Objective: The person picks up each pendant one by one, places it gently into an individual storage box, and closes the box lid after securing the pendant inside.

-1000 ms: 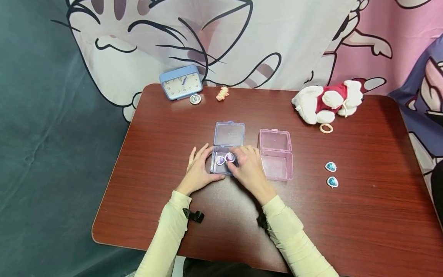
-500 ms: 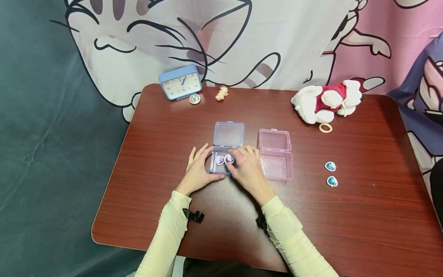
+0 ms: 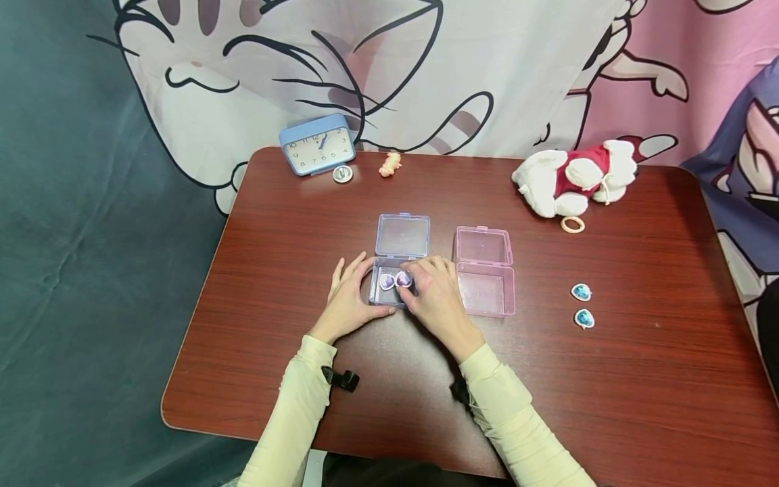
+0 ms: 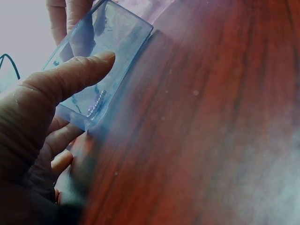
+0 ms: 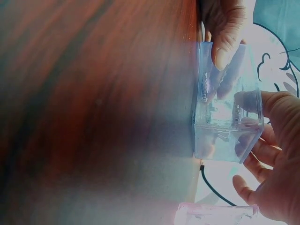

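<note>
In the head view, a clear blue plastic box (image 3: 389, 299) lies on the table with its hinged lid tipped back. Inside are two purple gem ornaments with pale beaded rims, a left one (image 3: 387, 282) and a right one (image 3: 403, 279). My left hand (image 3: 348, 301) grips the box, thumb along its front wall and fingers at the left side; the left wrist view shows this thumb (image 4: 84, 72) close. My right hand (image 3: 439, 297) reaches in from the right and pinches the right-hand gem between thumb and forefinger; its fingertips show blurred through the plastic in the right wrist view.
Beside the blue box stands an opened pink box (image 3: 487, 291). Two teal gem ornaments, one upper (image 3: 581, 292) and one lower (image 3: 584, 318), lie farther right. Along the back are a blue clock (image 3: 319, 145), a round badge (image 3: 343, 174), a small figurine (image 3: 390, 165), a plush toy (image 3: 575, 177) and a ring (image 3: 573, 224).
The right-hand purple gem and my right fingertips have dipped very slightly within the box since a second ago. My left hand keeps its hold on the box.
</note>
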A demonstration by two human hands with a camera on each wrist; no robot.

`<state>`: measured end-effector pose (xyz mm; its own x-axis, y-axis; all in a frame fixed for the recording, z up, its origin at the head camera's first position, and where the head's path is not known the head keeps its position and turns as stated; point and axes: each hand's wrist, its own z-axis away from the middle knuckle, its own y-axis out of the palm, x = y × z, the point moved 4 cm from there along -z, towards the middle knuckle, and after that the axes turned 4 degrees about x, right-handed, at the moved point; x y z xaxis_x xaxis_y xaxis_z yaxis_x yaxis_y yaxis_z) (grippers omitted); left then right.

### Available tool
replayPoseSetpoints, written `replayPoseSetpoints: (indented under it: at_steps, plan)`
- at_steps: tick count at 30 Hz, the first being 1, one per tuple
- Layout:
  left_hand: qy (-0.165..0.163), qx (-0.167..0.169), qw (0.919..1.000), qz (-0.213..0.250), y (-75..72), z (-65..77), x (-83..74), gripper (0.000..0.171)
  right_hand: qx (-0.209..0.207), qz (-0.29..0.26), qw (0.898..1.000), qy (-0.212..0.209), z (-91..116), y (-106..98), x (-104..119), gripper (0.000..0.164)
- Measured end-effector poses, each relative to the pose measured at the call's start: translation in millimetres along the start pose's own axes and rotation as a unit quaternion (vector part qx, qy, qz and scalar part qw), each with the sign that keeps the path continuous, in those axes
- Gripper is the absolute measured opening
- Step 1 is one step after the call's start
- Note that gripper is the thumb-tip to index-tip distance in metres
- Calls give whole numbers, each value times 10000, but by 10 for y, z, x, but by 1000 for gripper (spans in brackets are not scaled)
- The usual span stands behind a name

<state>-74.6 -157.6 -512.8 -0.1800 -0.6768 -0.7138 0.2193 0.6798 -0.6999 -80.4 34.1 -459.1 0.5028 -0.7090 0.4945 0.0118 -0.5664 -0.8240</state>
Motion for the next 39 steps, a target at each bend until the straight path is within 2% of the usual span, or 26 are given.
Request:
replayPoseSetpoints:
  at_steps: [16,28,34,39]
  plan:
    - [10,0,10000,28,-11,-5,-25,105,121,3,9999,72,-5,-20,-1,38]
    - [-35,15,10000,17,13,-5,14,105,242,-78,9996,146,-4,-34,-4,39]
    - [-28,-40,10000,73,5,2,8,106,63,-170,9997,152,-1,-143,-14,37]
    - [3,-50,10000,39,4,2,10,106,-243,-303,9992,136,38,-318,-63,38]
